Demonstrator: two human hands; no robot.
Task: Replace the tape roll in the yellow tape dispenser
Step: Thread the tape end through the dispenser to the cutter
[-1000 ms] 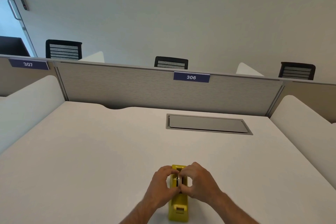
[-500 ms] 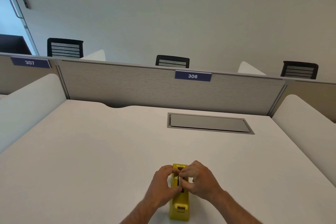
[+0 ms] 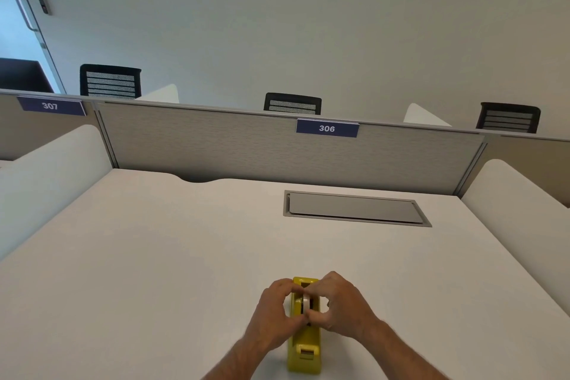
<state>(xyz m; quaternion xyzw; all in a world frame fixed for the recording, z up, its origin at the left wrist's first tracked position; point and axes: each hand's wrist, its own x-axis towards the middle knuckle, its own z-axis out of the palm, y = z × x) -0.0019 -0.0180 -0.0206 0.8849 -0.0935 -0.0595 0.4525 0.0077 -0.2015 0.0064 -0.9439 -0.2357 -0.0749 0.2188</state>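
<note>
The left hand [image 3: 274,311] is curled against the left side of the yellow tape dispenser [image 3: 303,345], which stands on the white counter [image 3: 154,256] near its front edge. A pale tape roll [image 3: 306,302] is seated edge-up in the dispenser's slot, pinched by the fingertips of both hands. The right hand [image 3: 342,305] is closed around the roll's right side.

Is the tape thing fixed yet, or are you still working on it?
Still working on it. The yellow tape dispenser already stands on the white desk with its slot facing up. Right now the left hand and right hand pinch a pale tape roll in that slot. I cannot tell whether it is the old or the new roll. No second roll shows, and no tape reaches the cutter end.
</note>
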